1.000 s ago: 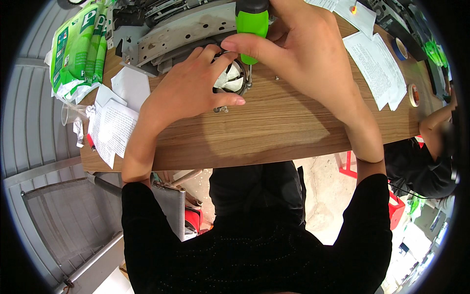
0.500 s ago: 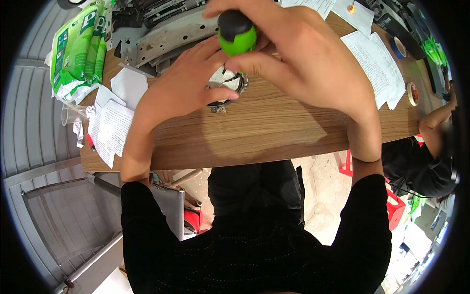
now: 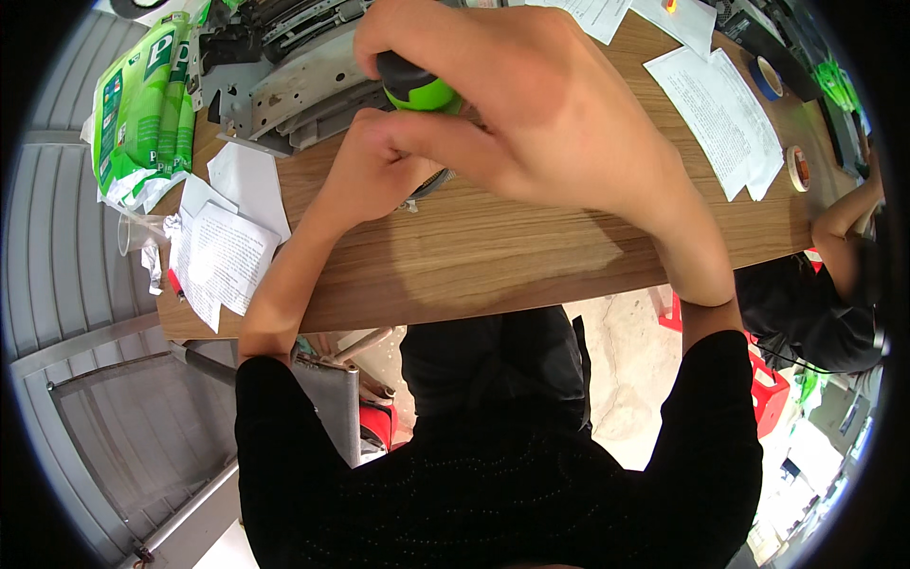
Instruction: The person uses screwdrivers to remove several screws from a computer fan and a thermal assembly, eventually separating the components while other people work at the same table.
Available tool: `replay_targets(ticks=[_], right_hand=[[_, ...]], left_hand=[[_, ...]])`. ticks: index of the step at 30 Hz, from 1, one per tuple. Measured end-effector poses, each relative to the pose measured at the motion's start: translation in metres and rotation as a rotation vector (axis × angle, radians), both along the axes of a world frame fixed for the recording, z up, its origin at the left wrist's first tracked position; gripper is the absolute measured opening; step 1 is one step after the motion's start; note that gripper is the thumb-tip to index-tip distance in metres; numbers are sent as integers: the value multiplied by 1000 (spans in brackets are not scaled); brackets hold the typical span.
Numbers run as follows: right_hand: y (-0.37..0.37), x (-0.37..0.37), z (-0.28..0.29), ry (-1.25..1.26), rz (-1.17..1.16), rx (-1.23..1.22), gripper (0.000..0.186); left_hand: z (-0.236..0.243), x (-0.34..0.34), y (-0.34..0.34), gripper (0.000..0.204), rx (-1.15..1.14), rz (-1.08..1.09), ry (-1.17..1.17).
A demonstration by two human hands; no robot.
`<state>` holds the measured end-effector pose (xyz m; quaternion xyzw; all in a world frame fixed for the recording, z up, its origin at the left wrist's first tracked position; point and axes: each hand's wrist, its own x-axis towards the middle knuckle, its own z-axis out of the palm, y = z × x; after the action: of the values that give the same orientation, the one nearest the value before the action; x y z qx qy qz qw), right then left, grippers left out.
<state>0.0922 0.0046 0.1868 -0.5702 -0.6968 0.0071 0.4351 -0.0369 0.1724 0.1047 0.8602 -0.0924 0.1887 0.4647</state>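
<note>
My right hand (image 3: 536,104) is closed around the black-and-green handle of a screwdriver (image 3: 423,93), which stands roughly upright; its shaft and tip are hidden. Just below, my left hand (image 3: 372,169) has its fingers curled in beside the handle, under my right hand, so what they grip does not show. A sliver of a round, dark-rimmed metal part (image 3: 434,184) peeks out beneath both hands on the wooden table (image 3: 512,251).
A large metal machine frame (image 3: 308,90) stands behind my hands. Green packages (image 3: 142,109), loose papers (image 3: 227,248) and a plastic cup (image 3: 136,232) are on the left. On the right lie printed sheets (image 3: 720,123), tape rolls (image 3: 799,169) and, beyond, a person's arm (image 3: 844,218).
The screwdriver handle has shifted left and slightly down with my right hand. My left fingers have curled in, and the round part, plainly visible before, is now mostly covered.
</note>
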Motion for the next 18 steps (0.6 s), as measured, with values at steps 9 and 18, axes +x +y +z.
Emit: replay_targets(ticks=[9,18], right_hand=[[5,9,4,184,259,-33,45],[-9,14,23,-107,50,103,54]], left_hand=[[-15,6,0,18,-137,-3,-41],[3,8,-6,18,-139,-10,163]])
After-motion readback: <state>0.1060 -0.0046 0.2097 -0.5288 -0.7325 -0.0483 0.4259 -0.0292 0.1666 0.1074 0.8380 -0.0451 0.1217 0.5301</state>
